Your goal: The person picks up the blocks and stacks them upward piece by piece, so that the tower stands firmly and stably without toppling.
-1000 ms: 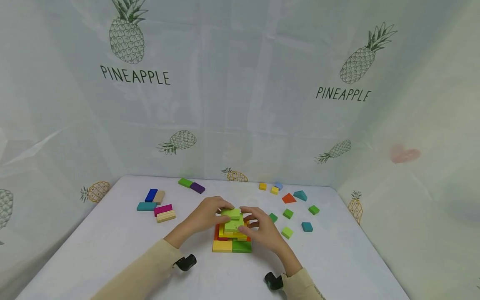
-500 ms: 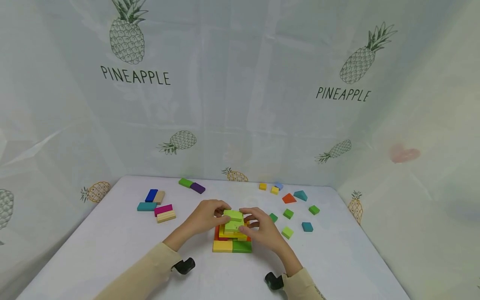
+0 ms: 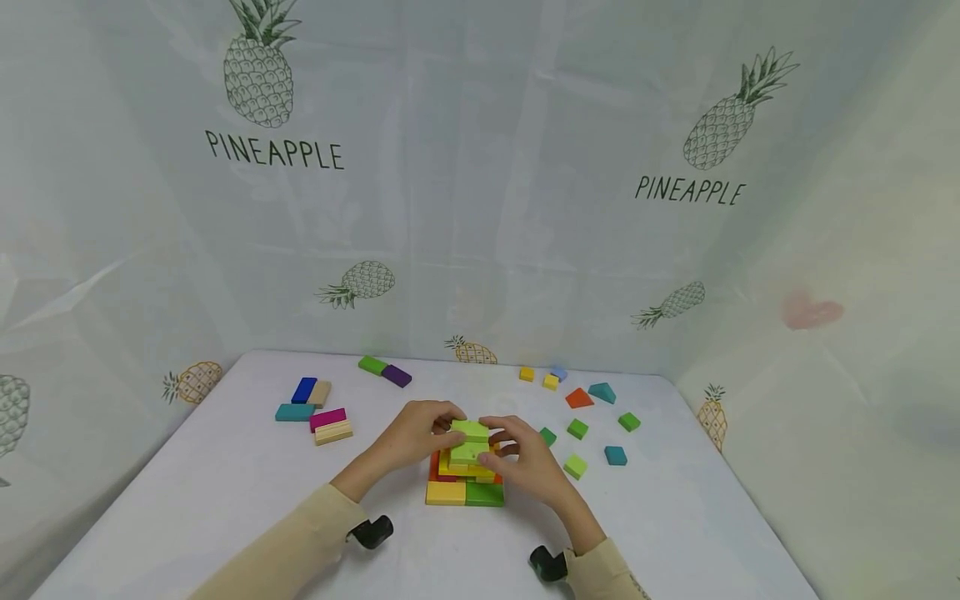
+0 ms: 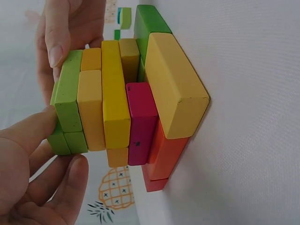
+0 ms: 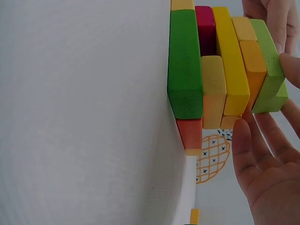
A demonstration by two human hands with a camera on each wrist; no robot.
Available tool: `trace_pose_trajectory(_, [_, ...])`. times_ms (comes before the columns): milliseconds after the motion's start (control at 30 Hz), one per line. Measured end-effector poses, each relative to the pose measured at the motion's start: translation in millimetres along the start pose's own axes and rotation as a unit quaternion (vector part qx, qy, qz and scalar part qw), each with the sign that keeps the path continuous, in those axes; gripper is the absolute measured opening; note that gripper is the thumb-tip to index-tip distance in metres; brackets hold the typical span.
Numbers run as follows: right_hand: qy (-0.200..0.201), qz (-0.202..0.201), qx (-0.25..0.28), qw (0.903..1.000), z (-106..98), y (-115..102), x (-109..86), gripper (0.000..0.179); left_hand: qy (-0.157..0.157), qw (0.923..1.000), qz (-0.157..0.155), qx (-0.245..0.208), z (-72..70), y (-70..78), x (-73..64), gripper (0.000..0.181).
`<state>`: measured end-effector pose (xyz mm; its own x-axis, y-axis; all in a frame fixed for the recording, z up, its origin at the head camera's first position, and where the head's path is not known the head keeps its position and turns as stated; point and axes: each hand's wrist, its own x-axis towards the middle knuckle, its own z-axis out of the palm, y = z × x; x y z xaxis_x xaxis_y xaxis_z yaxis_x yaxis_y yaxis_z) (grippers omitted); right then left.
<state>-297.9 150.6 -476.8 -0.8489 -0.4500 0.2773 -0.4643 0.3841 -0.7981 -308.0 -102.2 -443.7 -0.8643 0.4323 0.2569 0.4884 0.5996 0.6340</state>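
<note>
A stepped tower of wooden blocks stands between both hands, with a yellow block (image 3: 446, 493) and a green block (image 3: 484, 494) at its front base. My left hand (image 3: 412, 433) pinches the upper light green block (image 3: 470, 430) at its left end, thumb in front and fingers behind. Under it, a front light green block (image 3: 468, 452) lies on the orange layer. My right hand (image 3: 528, 462) holds the right end of the light green layer, its thumb at the front block's corner (image 5: 271, 70). A long yellow block (image 4: 115, 89) and a magenta block (image 4: 142, 117) show lower down.
Left on the white table lie blue, tan, teal (image 3: 295, 412), magenta and striped wood blocks. Green and purple blocks (image 3: 397, 376) lie at the back. Small green cubes, an orange triangle (image 3: 579, 398), teal pieces and yellow cubes are scattered right of the tower.
My left hand has moved the upper light green block slightly to the right and toward the front. The right hand has stayed nearly still against the tower.
</note>
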Motion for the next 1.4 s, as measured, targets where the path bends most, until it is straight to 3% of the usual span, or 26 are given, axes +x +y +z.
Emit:
trace_pose_trajectory(333, [0.002,0.003,0.009,0.9999,0.7,1.4,0.8,0.051,0.001,1.0,-0.001,0.004,1.8,-3.0,0.3,0.03])
trace_pose_trajectory(567, [0.0,0.007,-0.002,1.0,1.3,4.4,-0.1,0.053,-0.009,0.9995,-0.029,0.008,-8.7,-15.9,-6.4,0.045])
trace_pose_trajectory(767, [-0.002,0.001,-0.014,0.9999,0.3,5.1,0.3,0.053,0.009,0.9967,-0.072,0.037,-38.5,-46.2,-26.1,0.047])
trace_pose_trajectory(967, [0.001,0.004,-0.02,0.9998,-0.6,6.0,1.4,0.053,0.02,0.9924,-0.102,0.066,-72.1,-89.3,-52.8,0.049])
trace_pose_trajectory(1167, [0.003,0.003,-0.023,0.9997,0.2,7.4,1.8,0.054,0.03,0.9903,-0.08,0.109,-94.6,-122.7,-74.1,0.044])
trace_pose_trajectory(1400, [0.003,0.006,-0.027,0.9996,0.5,5.9,1.9,0.055,0.026,0.9908,-0.067,0.115,-99.5,-141.7,-86.2,0.03])
